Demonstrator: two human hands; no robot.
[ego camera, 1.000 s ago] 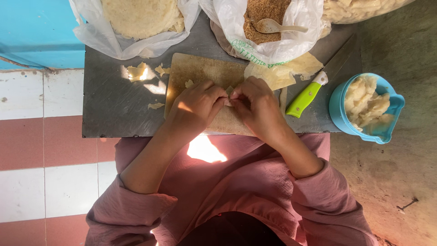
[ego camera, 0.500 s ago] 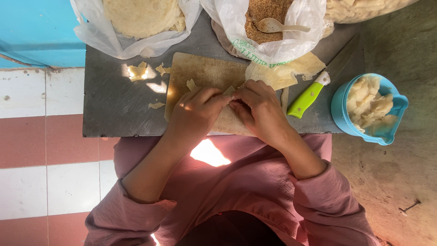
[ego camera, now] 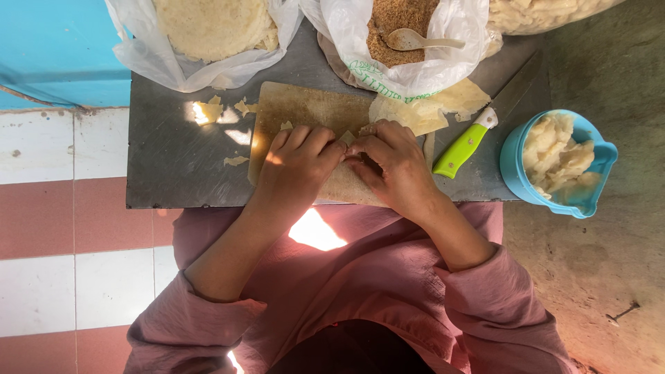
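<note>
A small pale piece of dough wrapper (ego camera: 346, 138) sits between the two hands at the middle of the wooden cutting board (ego camera: 305, 111), mostly covered by them. The left hand (ego camera: 299, 166) and the right hand (ego camera: 391, 163) lie pressed together fingertip to fingertip over it, fingers curled down and pinching the piece; how tightly they grip it cannot be told.

The board rests on a dark grey slab (ego camera: 173, 166), near its front edge and about midway along it. Thin pale sheets (ego camera: 429, 111) lie just beside the right hand, overlapping the board's right edge. A knife with a green handle (ego camera: 460, 149) lies slanted near the slab's right edge. Dough scraps (ego camera: 218, 114) are scattered left of the board.

Along the back edge stand a plastic bag of round flat sheets (ego camera: 208, 28) towards the left corner and a bag of brown crumbly filling (ego camera: 402, 21) with a spoon (ego camera: 419, 41) in it. Off the slab's right edge, a blue tub (ego camera: 516, 166) holds folded pale pieces.
</note>
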